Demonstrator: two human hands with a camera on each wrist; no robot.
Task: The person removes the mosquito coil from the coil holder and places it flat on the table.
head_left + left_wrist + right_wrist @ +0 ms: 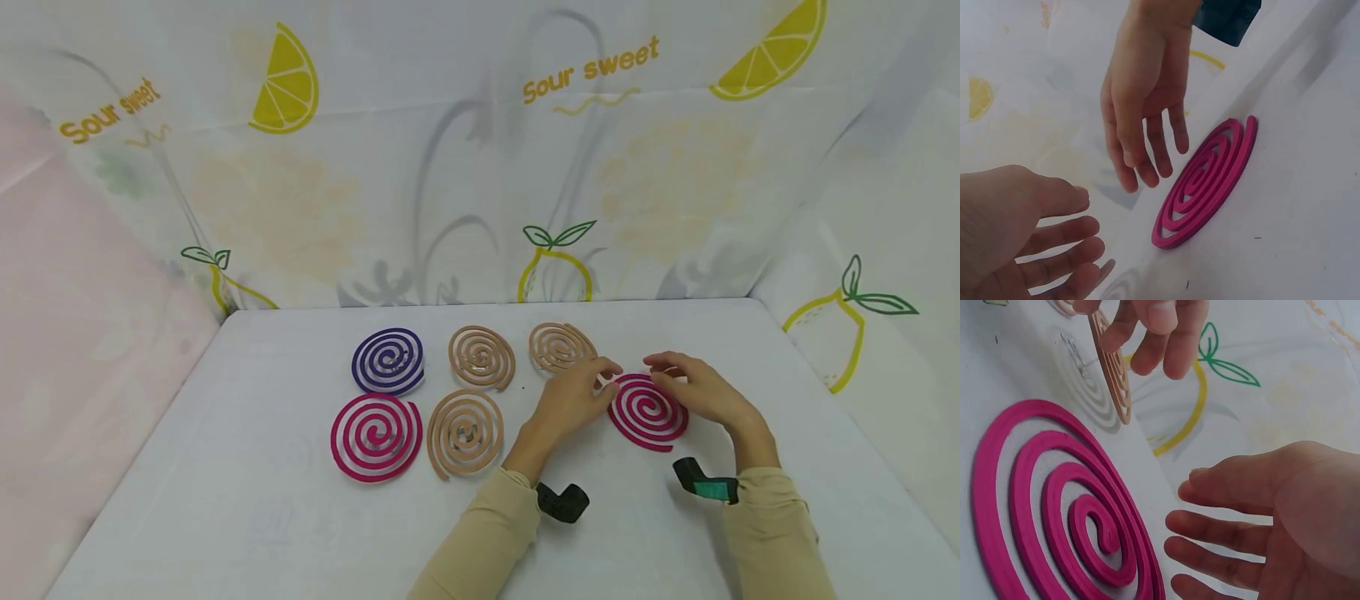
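Left hand (pixel 572 402) and right hand (pixel 703 390), each grip loosely spread, flank one magenta coil (pixel 649 408) on the bench (pixel 247 500); left of it lie another magenta coil (pixel 378 434), three tan coils (pixel 467 432), one blue-purple coil (pixel 388 358).

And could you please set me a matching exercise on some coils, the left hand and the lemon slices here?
Things:
1. Dark blue coil
2. Tan coils
3. Left hand
4. Lemon slices

Places and states:
A. Gripping nothing, near the rightmost pink coil
B. Printed on the backdrop
C. Just behind the leftmost pink coil
D. Three, on the table

Pairs: 1-C, 2-D, 3-A, 4-B
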